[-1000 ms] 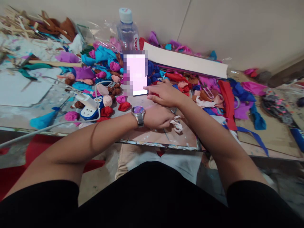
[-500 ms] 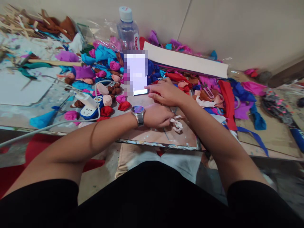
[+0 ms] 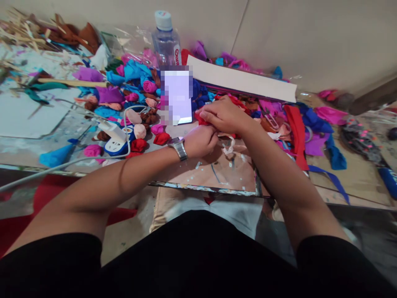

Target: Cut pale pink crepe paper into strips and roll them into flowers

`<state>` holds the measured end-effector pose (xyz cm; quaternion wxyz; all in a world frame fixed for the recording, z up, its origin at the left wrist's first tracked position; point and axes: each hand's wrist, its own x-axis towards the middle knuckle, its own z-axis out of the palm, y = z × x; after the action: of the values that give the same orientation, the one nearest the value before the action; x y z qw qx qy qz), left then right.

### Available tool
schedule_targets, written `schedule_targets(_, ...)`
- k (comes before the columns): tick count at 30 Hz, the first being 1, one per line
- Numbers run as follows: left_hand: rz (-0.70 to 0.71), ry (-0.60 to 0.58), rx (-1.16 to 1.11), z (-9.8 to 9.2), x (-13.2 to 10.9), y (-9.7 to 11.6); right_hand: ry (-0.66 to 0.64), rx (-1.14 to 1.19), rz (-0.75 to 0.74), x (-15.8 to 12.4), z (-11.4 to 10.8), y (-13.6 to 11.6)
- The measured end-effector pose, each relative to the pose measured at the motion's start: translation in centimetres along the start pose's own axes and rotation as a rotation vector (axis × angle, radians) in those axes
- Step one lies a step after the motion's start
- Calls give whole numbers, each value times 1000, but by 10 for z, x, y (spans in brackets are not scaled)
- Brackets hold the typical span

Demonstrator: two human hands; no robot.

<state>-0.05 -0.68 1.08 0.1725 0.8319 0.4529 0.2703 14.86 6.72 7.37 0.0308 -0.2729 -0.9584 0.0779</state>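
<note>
My left hand (image 3: 203,142), with a watch (image 3: 179,148) on its wrist, is closed, and what its fingers hold is hidden. Its knuckles lie just below my right hand (image 3: 223,115). The fingers and thumb of my right hand close on a red crumpled piece (image 3: 201,117), mostly covered by the hand. A lit phone (image 3: 181,97), partly blurred out, leans upright just left of that hand. On the table (image 3: 198,176), a pale twisted strip (image 3: 229,150) lies right of my left hand, with small white scraps around it.
Crumpled coloured pieces (image 3: 110,94) cover the table's back and left. A bottle (image 3: 166,41) stands behind the phone. A white strip (image 3: 242,76) lies at the back. Left are a power socket (image 3: 116,144) with cables and green-handled pliers (image 3: 37,92). Scissors (image 3: 269,118) lie right.
My right hand has left the phone's lower edge and now has the red piece at its fingers. My left hand has moved up towards it, away from the pale strip, which has shifted slightly upward.
</note>
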Motion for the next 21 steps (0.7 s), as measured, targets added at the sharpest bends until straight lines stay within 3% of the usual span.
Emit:
schedule_targets(16, -260, 324, -583, 6, 9, -15, 174, 127, 88, -19, -27, 2)
schedule_targets(21, -261, 390, -583, 3, 10, -17, 134, 123, 142, -26, -30, 6)
